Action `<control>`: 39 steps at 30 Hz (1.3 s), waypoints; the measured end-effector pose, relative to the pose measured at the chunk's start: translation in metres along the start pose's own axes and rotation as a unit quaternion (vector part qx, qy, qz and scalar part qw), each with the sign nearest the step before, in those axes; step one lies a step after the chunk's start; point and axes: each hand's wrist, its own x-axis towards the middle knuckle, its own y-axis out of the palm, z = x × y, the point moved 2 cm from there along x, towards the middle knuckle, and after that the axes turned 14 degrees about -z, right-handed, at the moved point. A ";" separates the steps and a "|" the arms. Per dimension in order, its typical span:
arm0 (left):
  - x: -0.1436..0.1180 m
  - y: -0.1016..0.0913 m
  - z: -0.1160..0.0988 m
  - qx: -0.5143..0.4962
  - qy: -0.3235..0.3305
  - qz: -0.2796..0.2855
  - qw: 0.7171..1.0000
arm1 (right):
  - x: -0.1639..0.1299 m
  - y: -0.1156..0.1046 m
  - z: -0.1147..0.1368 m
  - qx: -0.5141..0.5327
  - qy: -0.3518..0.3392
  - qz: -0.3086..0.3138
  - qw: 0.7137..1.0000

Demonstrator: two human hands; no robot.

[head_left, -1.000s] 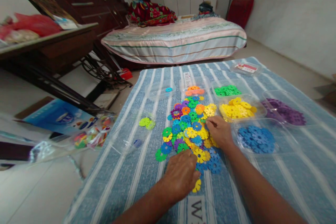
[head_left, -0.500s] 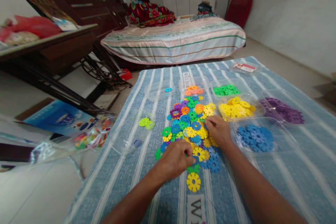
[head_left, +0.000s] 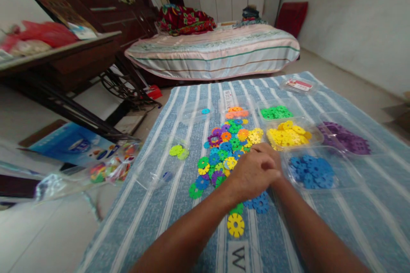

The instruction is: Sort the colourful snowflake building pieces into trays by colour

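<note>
A person's left hand (head_left: 253, 175) lies knuckles-up across the near edge of a pile of plastic snowflake discs (head_left: 229, 145), flat notched rounds in blue, green, yellow, orange and purple, heaped on a blue-and-white striped woven mat (head_left: 153, 222) spread over the floor. The right hand (head_left: 270, 153) sits just behind it, largely covered by the left, fingertips down among the discs; whether either hand is pinching a disc or resting loose cannot be told from this angle. A lone yellow disc (head_left: 235, 224) lies flat on the mat just in front of the left wrist, with a few blue discs (head_left: 260, 203) beside it. Clear, thin-walled plastic tubs ring the pile: 1 holds blue discs (head_left: 312, 172) just right of the hands, 1 yellow (head_left: 288, 134), 1 purple (head_left: 346, 138), 1 green (head_left: 276, 112), 1 orange (head_left: 236, 112), and 1 a single light-blue piece (head_left: 205, 111). A further tub on the left holds 2 lime-green discs (head_left: 178, 151). A crinkled clear bag of mixed pieces (head_left: 107, 168) lies off the mat's left edge. Behind, a striped mattress (head_left: 214, 51) rests low against the wall.
</note>
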 end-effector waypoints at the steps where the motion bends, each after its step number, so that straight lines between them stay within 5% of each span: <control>1: -0.004 -0.005 0.007 0.058 0.011 0.001 0.998 | 0.001 0.001 0.000 0.006 -0.007 0.006 1.000; 5: -0.034 -0.025 0.042 0.285 0.029 0.043 0.957 | 0.003 0.003 0.003 0.010 -0.019 0.007 1.000; 8: -0.058 -0.032 0.059 0.358 0.030 0.073 0.931 | 0.003 0.003 0.003 0.011 -0.023 0.006 1.000; 17: -0.068 -0.029 0.057 0.368 0.019 0.129 0.921 | 0.003 0.002 0.004 0.012 -0.018 0.005 1.000; 39: -0.065 -0.026 0.063 0.318 -0.010 0.121 0.940 | 0.002 0.002 0.001 0.016 -0.018 0.002 1.000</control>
